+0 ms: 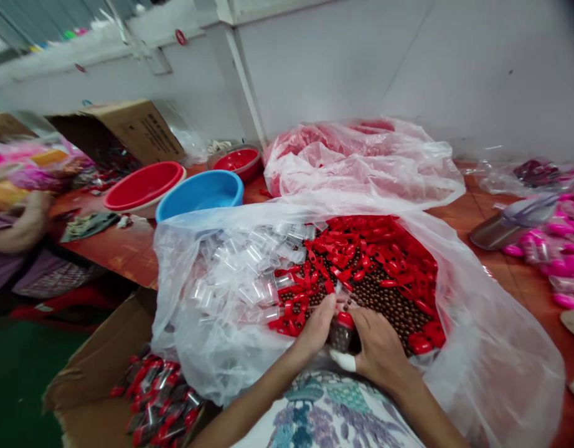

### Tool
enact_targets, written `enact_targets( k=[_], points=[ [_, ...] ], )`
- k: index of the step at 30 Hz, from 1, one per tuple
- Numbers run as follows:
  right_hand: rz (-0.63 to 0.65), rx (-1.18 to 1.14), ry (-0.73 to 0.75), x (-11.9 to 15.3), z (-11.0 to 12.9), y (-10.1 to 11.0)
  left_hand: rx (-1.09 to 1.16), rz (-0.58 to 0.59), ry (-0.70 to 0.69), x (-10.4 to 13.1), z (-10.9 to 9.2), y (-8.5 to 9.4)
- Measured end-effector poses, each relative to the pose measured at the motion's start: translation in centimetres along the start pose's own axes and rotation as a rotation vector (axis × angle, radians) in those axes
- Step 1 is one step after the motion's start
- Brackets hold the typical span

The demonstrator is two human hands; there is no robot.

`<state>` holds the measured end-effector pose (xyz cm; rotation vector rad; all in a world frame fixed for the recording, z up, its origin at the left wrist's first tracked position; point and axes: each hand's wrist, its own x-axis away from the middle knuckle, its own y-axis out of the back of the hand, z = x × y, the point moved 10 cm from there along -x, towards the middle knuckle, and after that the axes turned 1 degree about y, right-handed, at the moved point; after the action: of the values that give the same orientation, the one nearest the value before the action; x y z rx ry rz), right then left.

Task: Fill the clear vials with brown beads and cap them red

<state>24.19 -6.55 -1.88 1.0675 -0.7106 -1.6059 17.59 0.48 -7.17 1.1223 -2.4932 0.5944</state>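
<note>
My right hand [383,345], its thumb wrapped in white, is closed around a small clear tube with a red cap [342,333], dark balls inside. My left hand [317,325] meets it with fingers pinched together; a clear piece shows by the fingertips, but what they grip is unclear. Both hands are over the near side of an opened clear plastic bag [184,339]. Inside the bag, empty clear tubes [244,267] are heaped at left, red plastic caps [357,239] lie at the back and middle, and brown balls [378,298] spread at right.
A cardboard box [91,373] at lower left holds several filled red-capped tubes [160,398]. Blue [203,193] and red [144,186] basins stand behind the bag, beside a bag of red pieces [362,162]. A lidded cup [506,224] lies right. Another person's arm [25,227] is far left.
</note>
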Motion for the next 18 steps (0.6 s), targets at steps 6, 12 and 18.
enact_targets(
  k=[6, 12, 18],
  points=[
    [-0.031, -0.015, -0.007, 0.0, 0.7, -1.6, -0.977, -0.508, -0.568, -0.5, -10.6, 7.9],
    [0.060, -0.111, 0.007, -0.5, 1.7, -3.6, -1.349, -0.474, -0.596, -4.7, -12.0, 9.6],
    [-0.080, -0.361, -0.108, -0.3, -0.4, -1.4, -1.094, -0.246, -0.659, -2.9, -12.4, 5.6]
  ],
)
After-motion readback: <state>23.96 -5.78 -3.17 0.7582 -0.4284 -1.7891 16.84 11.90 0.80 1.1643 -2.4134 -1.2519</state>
